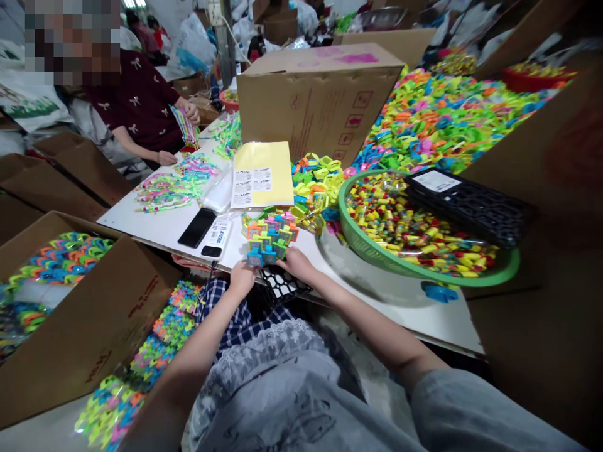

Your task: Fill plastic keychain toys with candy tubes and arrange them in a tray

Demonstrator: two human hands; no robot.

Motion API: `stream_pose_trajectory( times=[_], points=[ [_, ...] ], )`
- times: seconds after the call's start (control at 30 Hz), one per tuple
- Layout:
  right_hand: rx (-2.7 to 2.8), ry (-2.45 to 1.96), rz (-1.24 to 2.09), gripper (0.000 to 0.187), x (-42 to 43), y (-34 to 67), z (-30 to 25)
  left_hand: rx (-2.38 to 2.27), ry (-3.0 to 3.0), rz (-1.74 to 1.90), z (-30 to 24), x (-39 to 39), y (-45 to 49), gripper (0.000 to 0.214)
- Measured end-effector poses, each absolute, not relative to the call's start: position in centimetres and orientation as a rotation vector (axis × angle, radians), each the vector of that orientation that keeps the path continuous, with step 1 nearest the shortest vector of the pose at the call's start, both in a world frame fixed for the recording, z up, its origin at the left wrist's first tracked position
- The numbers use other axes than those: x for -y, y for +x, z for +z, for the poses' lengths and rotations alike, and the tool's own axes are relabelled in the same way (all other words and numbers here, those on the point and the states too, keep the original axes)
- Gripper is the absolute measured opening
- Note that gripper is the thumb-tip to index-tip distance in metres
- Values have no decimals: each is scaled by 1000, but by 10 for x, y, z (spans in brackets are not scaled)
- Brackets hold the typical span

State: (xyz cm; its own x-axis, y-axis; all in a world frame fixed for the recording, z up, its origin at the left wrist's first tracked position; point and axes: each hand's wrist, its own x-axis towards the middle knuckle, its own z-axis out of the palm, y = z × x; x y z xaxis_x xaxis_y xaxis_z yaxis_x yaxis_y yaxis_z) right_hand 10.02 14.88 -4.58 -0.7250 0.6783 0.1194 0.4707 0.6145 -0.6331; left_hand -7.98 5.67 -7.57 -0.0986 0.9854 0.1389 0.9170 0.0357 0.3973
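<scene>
At the table's front edge stands a block of toy watches (271, 242) in rows of blue, yellow, orange and pink. My left hand (242, 279) is closed at its lower left corner, by a blue watch. My right hand (298, 263) is closed at its lower right side, thumb and fingers bent towards the block. Many of my fingertips are hidden behind the watches. Just below both hands, a black plastic tray (285, 284) with white cells rests over my lap at the table edge.
Right of my hands, a green basket (351, 235) holds small yellow-and-red pieces, with black trays (471, 207) on top. Behind are a yellow label sheet (277, 176), a carton (306, 107) and heaped watches (419, 119). Phones (195, 229) lie left. A co-worker (136, 94) sits across.
</scene>
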Motion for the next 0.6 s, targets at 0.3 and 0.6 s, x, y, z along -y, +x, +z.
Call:
stream_pose_trajectory(
  times=[0.3,0.6],
  points=[
    [2409,-723,965,22,-150,103,-55,-2142,1928,566,-73,-57,-75,19],
    [2404,-762,1004,17,-154,98,-57,-2180,1908,436,-66,-57,-74,17]
  ],
)
